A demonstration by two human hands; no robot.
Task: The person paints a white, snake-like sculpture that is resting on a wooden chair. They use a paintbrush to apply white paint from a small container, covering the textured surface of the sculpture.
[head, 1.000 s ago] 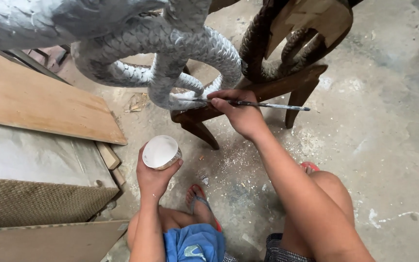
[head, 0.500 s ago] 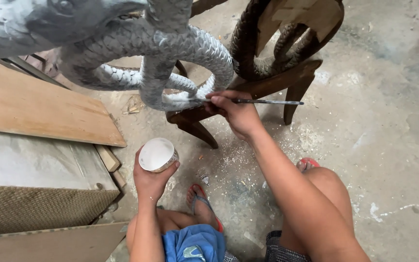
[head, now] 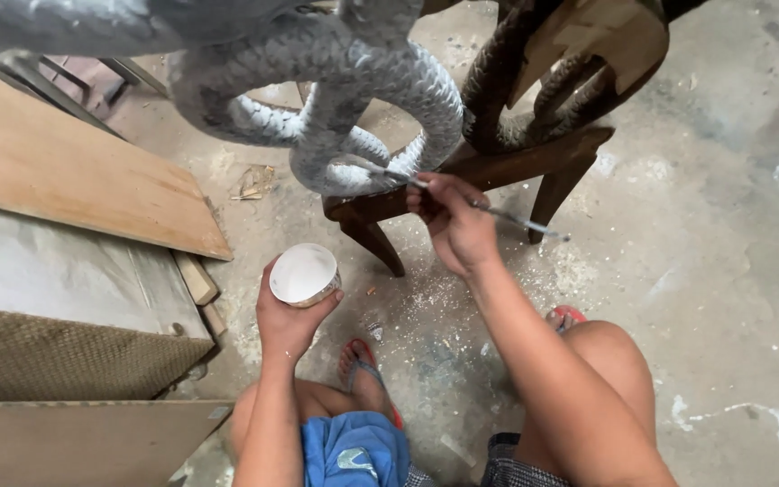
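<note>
My right hand (head: 453, 224) grips a thin paintbrush (head: 516, 218) whose tip touches the lower coil of a carved, scaly snake sculpture (head: 344, 81) painted grey-white. My left hand (head: 286, 316) holds a small round cup of white paint (head: 303, 274) from below, lower and to the left. The unpainted dark brown part of the carving (head: 534, 99) sits on a wooden base with legs (head: 498, 167).
A plywood board (head: 65, 171) and stacked boards with woven matting (head: 56, 356) lie at the left. The concrete floor (head: 705, 234) is dusty with white specks. My knees and feet in red sandals (head: 367, 365) are below.
The view has shifted slightly. My right hand has tilted the brush, its handle now pointing down to the right, the tip still on the coil. My left hand keeps the cup.
</note>
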